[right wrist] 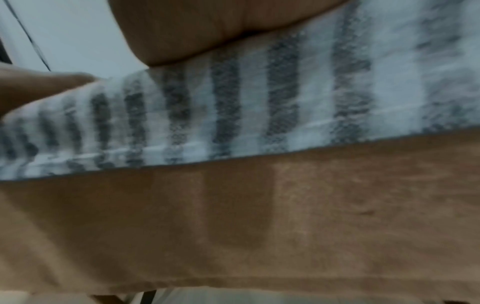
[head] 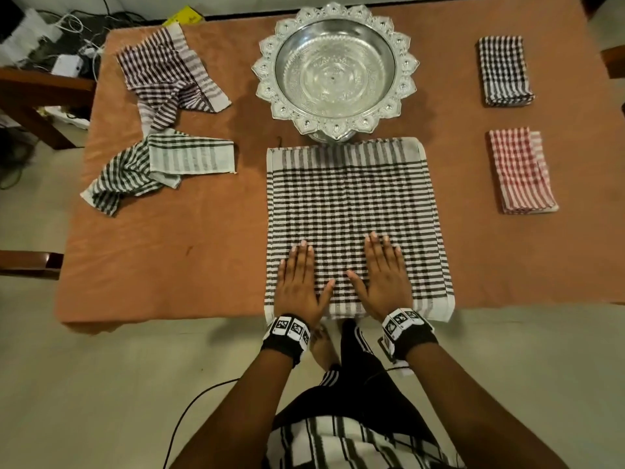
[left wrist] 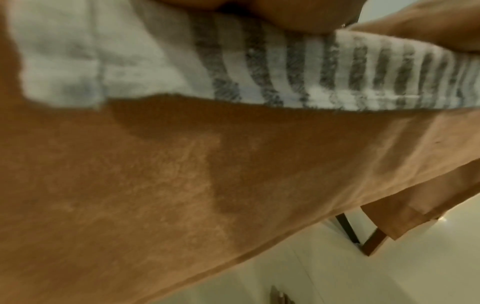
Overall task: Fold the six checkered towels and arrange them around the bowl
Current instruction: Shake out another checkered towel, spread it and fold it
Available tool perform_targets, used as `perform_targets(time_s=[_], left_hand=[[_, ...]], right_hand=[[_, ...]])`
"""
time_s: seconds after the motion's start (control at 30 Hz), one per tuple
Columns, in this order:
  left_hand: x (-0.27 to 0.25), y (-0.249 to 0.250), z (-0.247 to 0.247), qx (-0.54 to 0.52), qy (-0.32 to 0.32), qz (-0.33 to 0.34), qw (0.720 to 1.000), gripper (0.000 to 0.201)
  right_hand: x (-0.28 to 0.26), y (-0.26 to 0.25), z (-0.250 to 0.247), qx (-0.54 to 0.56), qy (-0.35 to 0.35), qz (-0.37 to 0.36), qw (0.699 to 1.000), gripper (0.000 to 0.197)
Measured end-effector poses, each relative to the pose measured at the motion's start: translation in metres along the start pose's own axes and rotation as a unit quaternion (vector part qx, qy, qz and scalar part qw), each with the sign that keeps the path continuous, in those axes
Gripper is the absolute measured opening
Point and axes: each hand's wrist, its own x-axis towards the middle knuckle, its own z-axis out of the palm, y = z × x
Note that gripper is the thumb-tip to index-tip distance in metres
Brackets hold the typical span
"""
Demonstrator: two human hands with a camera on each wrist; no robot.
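A black-and-white checkered towel [head: 351,198] lies spread flat on the table in front of the silver bowl [head: 334,69]. My left hand [head: 299,279] and right hand [head: 384,272] rest flat on the towel's near part, fingers straight, side by side. In the wrist views the towel's striped edge [left wrist: 285,78] [right wrist: 233,107] lies under each palm. Two crumpled checkered towels sit at the left: a dark one [head: 169,72] and a greenish one [head: 152,167]. At the right lie a folded black-checked towel [head: 504,69] and a folded red-checked towel [head: 521,170].
The table wears an orange-brown cloth [head: 162,258] whose near edge hangs over the front. Cables and boxes [head: 50,38] clutter the floor at the far left. A wooden chair [head: 27,262] stands at the left edge.
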Motion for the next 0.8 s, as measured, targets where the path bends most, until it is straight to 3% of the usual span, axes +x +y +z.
perform_targets(time_s=[0.1, 0.27, 0.53, 0.7, 0.8], left_hand=[[-0.005, -0.013, -0.005, 0.001, 0.002, -0.023, 1.0, 0.092], [-0.012, -0.023, -0.009, 0.005, -0.012, -0.054, 0.998, 0.094], [-0.006, -0.018, -0.031, -0.011, -0.044, -0.075, 0.996, 0.087], [0.05, 0.021, -0.053, -0.028, -0.046, -0.031, 0.998, 0.071], [0.094, 0.037, -0.054, 0.011, -0.125, -0.002, 0.992, 0.067]], right_hand=[[-0.008, 0.031, -0.009, -0.004, 0.007, 0.038, 0.999, 0.086], [-0.021, 0.077, -0.023, 0.0, -0.005, 0.083, 0.997, 0.088], [-0.007, 0.066, -0.05, 0.029, -0.006, 0.091, 0.995, 0.08], [0.056, 0.005, -0.082, 0.04, -0.015, -0.015, 0.999, 0.063], [0.093, -0.016, -0.07, 0.005, -0.111, -0.051, 0.993, 0.065]])
